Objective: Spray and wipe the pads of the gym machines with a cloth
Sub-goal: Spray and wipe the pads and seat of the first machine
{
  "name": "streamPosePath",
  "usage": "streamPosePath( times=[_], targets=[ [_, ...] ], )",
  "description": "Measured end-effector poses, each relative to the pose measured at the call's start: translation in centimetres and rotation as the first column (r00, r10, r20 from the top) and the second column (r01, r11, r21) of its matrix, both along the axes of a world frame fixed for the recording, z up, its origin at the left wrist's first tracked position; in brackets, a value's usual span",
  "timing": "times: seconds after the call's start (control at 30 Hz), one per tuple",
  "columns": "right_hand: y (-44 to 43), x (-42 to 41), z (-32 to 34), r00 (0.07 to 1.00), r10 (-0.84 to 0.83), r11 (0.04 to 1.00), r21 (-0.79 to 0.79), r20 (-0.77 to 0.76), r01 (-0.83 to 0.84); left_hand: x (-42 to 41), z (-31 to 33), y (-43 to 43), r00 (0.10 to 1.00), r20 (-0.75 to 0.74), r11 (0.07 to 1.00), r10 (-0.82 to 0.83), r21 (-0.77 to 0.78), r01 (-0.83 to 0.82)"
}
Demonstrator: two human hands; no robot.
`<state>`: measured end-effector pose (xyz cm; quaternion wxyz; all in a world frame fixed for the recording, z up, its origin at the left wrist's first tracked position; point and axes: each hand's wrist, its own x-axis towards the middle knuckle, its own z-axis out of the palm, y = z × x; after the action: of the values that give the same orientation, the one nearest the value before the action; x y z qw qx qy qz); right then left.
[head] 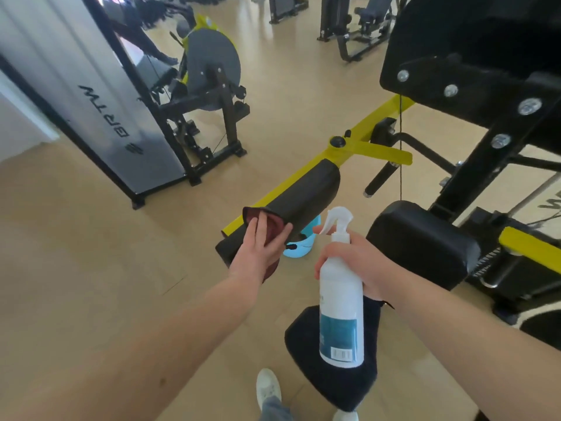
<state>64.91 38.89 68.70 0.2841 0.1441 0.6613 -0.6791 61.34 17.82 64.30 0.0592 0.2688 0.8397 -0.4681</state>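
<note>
Pressing the dark red cloth (pixel 271 223) onto the near end of the roller pad (pixel 306 192), the left hand (pixel 261 246) lays its fingers flat for wiping; the right hand (pixel 352 262) has its fingers curled round the spray bottle (pixel 341 302), ready to spray.

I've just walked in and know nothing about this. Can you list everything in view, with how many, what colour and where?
roller pad: one, black, centre, on the yellow arm
yellow arm: one, yellow, running diagonally from centre to upper right
cloth: one, dark red, against the roller pad's near end
spray bottle: one, white with teal label, centre right
seat pad: one, black, right of the bottle
blue object: one, light blue, beneath the roller pad; cannot tell what it is
weight-stack cover: one, grey, left
other machines: several, black, far end
shoes: two, white, bottom edge
left hand: presses the cloth on the roller pad
right hand: grips the spray bottle
</note>
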Motion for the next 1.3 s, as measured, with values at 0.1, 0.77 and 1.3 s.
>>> streamPosePath(
  times=[0.1, 0.77, 1.3],
  targets=[
    [-0.7, 0.2, -0.1, 0.997, 0.067, 0.998, -0.015, -0.026, -0.067, 0.8, 0.5, -1.3, 0.994, 0.036, 0.98, 0.106, 0.168, -0.111],
    [4.1, 4.8, 0.7, 0.997, -0.058, 0.998, 0.002, -0.052, 0.058, 1.2, 4.9, 4.7, 0.933, 0.347, 0.272, 0.097, 0.892, -0.36],
    [2.1, 6.9, -0.2, 0.811, -0.573, 0.792, 0.171, -0.119, 0.585, -4.6, 2.2, 9.5, 0.684, 0.701, 0.07, -0.202, 0.707, -0.704]
  ],
)
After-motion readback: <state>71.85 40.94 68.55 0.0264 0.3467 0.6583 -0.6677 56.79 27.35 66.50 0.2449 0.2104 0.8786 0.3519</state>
